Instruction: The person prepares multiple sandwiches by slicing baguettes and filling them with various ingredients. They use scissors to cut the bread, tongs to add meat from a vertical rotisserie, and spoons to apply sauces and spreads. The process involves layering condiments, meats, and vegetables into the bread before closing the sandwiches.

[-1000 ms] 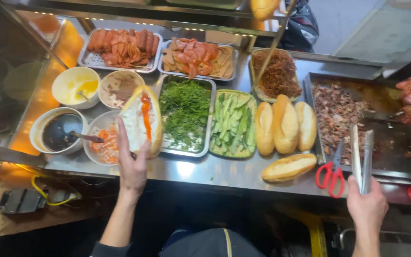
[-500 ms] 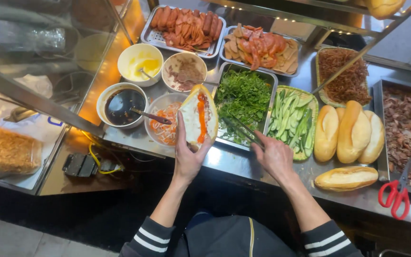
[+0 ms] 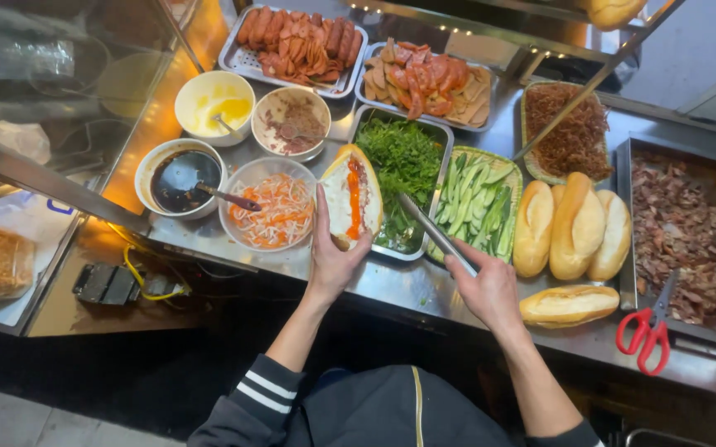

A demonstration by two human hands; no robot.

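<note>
Left hand (image 3: 335,263) fingers grasping the split baguette (image 3: 349,197), open-side up over the tabletop (image 3: 391,285), beside the herb tray (image 3: 403,157). Right hand (image 3: 484,285) fingers clenched on metal tongs (image 3: 434,232), tips probably in the herbs. Risk: tilted bread spills its filling.

I see dark sleeves pushed up my forearms; the left cuff carries two white stripes; both hands bare.
</note>
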